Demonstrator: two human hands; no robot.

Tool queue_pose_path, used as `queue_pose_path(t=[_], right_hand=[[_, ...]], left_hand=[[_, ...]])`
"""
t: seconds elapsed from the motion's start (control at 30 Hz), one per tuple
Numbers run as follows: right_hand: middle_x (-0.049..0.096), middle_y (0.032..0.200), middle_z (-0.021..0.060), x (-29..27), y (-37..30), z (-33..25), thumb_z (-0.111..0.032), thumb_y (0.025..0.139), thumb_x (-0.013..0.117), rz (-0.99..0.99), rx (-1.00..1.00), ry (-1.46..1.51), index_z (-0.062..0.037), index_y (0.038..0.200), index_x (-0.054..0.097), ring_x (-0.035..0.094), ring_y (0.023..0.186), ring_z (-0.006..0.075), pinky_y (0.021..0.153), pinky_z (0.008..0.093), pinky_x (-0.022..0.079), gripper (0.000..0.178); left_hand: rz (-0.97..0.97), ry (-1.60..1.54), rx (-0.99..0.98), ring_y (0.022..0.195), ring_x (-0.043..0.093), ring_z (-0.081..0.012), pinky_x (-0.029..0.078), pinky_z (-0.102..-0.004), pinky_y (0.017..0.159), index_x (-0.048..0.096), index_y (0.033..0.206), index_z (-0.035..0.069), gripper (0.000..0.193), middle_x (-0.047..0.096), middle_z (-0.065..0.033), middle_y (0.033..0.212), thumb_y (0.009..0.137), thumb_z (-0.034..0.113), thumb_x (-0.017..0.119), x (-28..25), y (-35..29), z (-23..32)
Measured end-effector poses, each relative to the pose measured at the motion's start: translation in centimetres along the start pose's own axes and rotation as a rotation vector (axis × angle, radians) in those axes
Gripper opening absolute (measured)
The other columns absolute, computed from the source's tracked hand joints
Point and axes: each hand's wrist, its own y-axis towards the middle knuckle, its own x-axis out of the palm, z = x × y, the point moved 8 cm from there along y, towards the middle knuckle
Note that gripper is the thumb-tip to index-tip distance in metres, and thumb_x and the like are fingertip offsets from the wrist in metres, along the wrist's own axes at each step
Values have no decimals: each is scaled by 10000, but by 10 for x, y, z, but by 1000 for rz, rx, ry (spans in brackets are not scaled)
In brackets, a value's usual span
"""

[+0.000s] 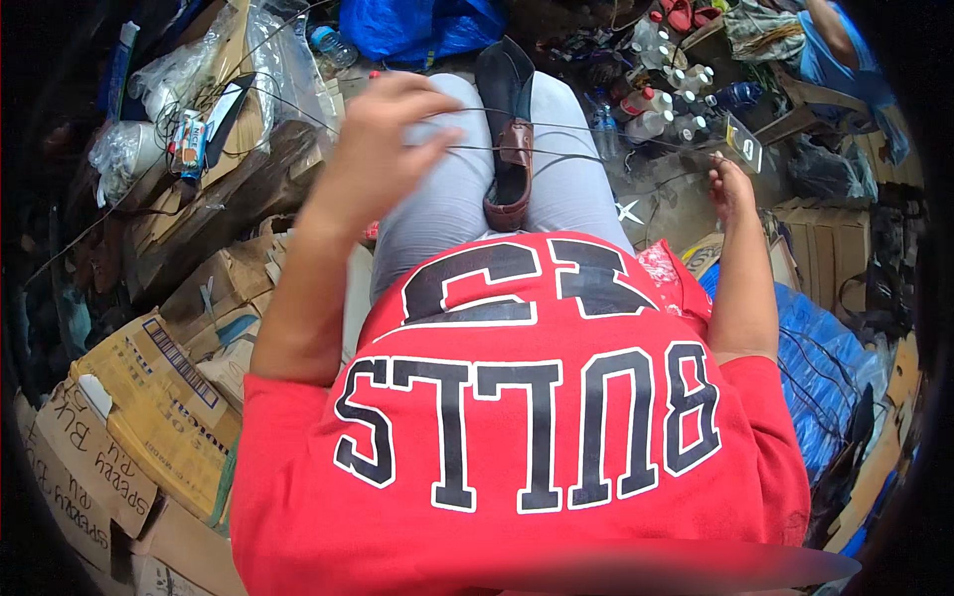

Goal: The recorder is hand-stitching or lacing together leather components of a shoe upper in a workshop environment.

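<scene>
A dark shoe [512,184] with a brown leather part and an open top stands upright, clamped between my knees. Thin dark thread [571,154] crosses over it in two strands, running from near my left hand toward my right. My left hand [383,149] is raised above my left thigh, its fingers curved and smeared by motion; whether thread is caught in them I cannot make out. Out to the right, my right hand [732,189] is closed, fingertips pinched on the thread.
Several small bottles [651,124] stand beyond my right knee, near a small dark card [743,144]. Clear plastic bags [184,79] and a wooden beam [234,199] lie at left. Flattened cardboard [159,407] surrounds my left side; blue plastic sheeting [810,372] lies at right.
</scene>
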Motion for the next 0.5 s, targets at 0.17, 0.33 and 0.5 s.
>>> queue_pose_path(t=[0.17, 0.33, 0.5], right_hand=[[632, 759, 73, -22, 1, -1, -73, 889, 505, 73, 33, 750, -96, 985, 602, 611, 689, 171, 658, 323, 511, 138], [592, 742, 183, -127, 42, 18, -94, 835, 520, 231, -5, 1012, 66, 761, 531, 571, 692, 306, 680, 413, 480, 176], [404, 637, 95, -274, 65, 28, -38, 760, 503, 377, -76, 1151, -54, 705, 401, 403, 534, 217, 529, 364, 390, 117]], left_hand=[[-287, 281, 188, 866, 579, -316, 459, -384, 762, 653, 893, 48, 161, 624, -100, 917, 757, 129, 684, 83, 11, 28], [-541, -317, -300, 674, 459, -92, 404, -273, 601, 589, 861, -8, 128, 512, -17, 699, 852, 116, 621, 46, -30, -18], [-478, -135, -556, 769, 545, -138, 430, -282, 690, 618, 862, -35, 188, 567, -62, 806, 814, 144, 646, -29, -74, -71]])
